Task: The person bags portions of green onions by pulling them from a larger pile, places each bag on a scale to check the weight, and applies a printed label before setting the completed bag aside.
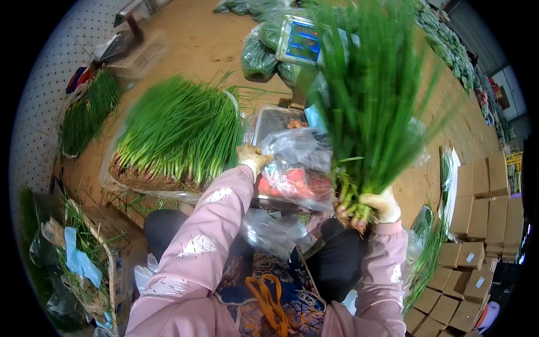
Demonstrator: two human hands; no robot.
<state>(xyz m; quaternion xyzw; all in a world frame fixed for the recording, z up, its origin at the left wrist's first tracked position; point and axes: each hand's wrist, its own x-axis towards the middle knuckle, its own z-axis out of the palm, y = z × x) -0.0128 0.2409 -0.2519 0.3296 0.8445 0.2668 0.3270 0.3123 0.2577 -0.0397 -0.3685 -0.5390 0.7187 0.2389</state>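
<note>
Bunch of long green scallions [370, 121] is gripped near its pale root ends by right hand [383, 206]. Crumpled clear plastic bag [300, 145] is touched by left hand [255, 159]; whether pinched cannot be told. Dense green scallion stack [179, 126] is laid just left of that hand.

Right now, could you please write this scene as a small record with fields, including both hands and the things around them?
Left hand: at the crumpled clear plastic bag; grip unclear
Right hand: closed around the lower end of a bunch of long green stalks, leaves upward
Centre: shallow grey scale tray under the bag; blue display panel beyond
Left side: large pile of slender green stalks, root ends toward the person
Right edge: stacked brown cardboard boxes
</note>
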